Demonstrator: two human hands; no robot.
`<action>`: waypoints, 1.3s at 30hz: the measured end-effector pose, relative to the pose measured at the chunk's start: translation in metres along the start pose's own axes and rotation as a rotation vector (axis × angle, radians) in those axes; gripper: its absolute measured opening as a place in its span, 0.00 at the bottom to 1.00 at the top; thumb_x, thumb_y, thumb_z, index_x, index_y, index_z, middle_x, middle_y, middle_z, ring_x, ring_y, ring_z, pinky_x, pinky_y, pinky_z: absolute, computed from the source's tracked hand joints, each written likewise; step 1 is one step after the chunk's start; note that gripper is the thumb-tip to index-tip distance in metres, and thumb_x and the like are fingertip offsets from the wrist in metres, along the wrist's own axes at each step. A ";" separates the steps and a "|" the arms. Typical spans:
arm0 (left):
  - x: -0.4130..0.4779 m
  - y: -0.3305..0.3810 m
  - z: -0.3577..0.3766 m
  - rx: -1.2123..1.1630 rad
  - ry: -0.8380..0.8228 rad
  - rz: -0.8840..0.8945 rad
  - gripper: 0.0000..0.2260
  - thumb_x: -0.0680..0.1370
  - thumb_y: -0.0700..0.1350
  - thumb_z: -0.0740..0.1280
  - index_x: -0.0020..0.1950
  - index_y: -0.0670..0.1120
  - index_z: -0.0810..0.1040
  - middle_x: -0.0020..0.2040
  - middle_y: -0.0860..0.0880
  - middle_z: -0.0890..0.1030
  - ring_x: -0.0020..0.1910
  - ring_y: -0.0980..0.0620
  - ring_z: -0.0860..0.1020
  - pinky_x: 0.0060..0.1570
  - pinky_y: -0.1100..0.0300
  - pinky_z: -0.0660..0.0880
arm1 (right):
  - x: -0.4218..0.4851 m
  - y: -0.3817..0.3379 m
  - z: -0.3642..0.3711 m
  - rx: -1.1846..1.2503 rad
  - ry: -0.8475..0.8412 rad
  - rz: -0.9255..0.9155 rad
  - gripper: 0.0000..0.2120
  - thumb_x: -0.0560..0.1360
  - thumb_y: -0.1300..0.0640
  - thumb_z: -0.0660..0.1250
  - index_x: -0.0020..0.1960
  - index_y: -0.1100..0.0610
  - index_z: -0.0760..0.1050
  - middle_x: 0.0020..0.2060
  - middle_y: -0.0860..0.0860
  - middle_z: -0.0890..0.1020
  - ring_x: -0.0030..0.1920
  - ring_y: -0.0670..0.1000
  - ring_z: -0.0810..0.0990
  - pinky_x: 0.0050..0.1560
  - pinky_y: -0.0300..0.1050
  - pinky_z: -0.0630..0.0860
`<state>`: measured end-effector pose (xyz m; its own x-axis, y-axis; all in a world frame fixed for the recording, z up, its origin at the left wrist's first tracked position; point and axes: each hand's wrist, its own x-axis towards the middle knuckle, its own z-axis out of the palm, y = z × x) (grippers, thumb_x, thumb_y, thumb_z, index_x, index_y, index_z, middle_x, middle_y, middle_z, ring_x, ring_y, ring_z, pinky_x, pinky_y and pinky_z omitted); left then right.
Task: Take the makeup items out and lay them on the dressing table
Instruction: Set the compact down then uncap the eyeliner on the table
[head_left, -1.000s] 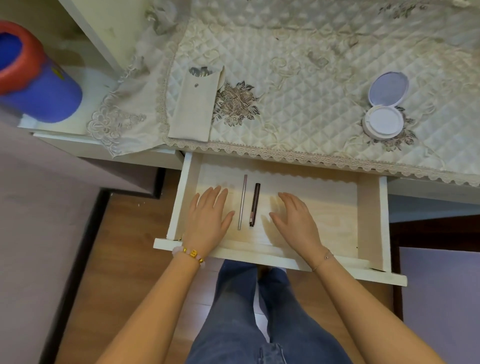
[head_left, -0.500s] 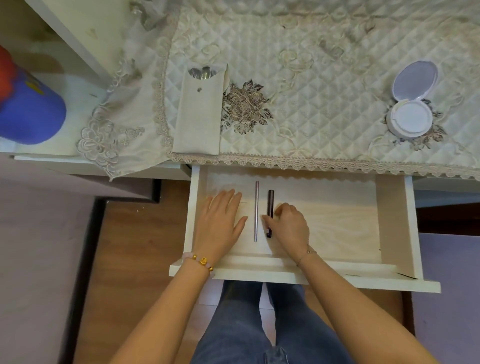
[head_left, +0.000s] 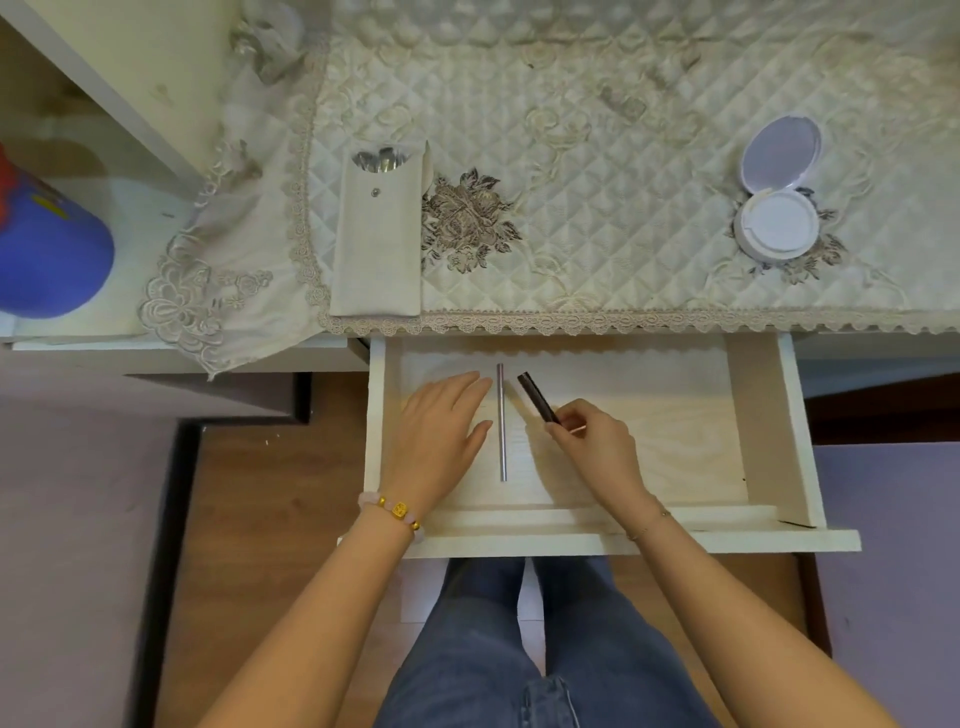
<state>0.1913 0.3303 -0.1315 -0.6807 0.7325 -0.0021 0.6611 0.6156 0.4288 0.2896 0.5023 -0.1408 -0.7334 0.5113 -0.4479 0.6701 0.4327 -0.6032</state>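
A: The bench (head_left: 597, 171) wears a quilted cloth, with a brush pouch (head_left: 378, 234) and an open compact (head_left: 776, 208) already on it, and its drawer (head_left: 769, 426) pulled out.

B: The hands?

A: The right hand (head_left: 597, 447) pinches the dark pencil (head_left: 537, 397), tilted above the drawer floor. The left hand (head_left: 441, 436) lies flat and empty beside the silver pencil (head_left: 502, 421).

B: Lift clear of the front edge, and lay it flat between pouch and compact.

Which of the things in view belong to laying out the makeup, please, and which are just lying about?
Part of the job:
dark pencil, pinched in the right hand
silver pencil, flat in the drawer
left hand, resting flat beside it
brush pouch and open compact, on the tablecloth

Lying about:
blue and red container
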 end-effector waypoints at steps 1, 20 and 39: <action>0.004 0.004 -0.003 -0.006 0.000 0.018 0.20 0.71 0.42 0.72 0.62 0.42 0.74 0.59 0.42 0.78 0.56 0.42 0.78 0.55 0.48 0.74 | -0.005 0.000 -0.008 0.014 0.013 -0.031 0.07 0.73 0.52 0.68 0.48 0.54 0.78 0.40 0.46 0.80 0.42 0.49 0.79 0.41 0.42 0.71; 0.048 0.131 -0.009 -0.110 0.055 0.162 0.10 0.72 0.43 0.71 0.52 0.44 0.78 0.47 0.48 0.80 0.46 0.47 0.76 0.41 0.58 0.71 | -0.025 0.031 -0.149 -0.265 0.126 -0.529 0.09 0.72 0.53 0.69 0.51 0.53 0.81 0.44 0.49 0.82 0.47 0.51 0.76 0.43 0.39 0.66; 0.054 0.165 0.001 -0.139 0.069 0.091 0.06 0.72 0.43 0.71 0.46 0.42 0.80 0.41 0.46 0.80 0.40 0.45 0.78 0.35 0.54 0.73 | -0.010 0.049 -0.178 -0.352 0.150 -0.773 0.06 0.68 0.60 0.72 0.46 0.59 0.82 0.38 0.54 0.81 0.39 0.57 0.77 0.33 0.51 0.74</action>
<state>0.2638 0.4715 -0.0615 -0.6433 0.7588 0.1025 0.6742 0.4979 0.5454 0.3504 0.6503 -0.0486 -0.9920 0.0608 0.1108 0.0043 0.8922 -0.4517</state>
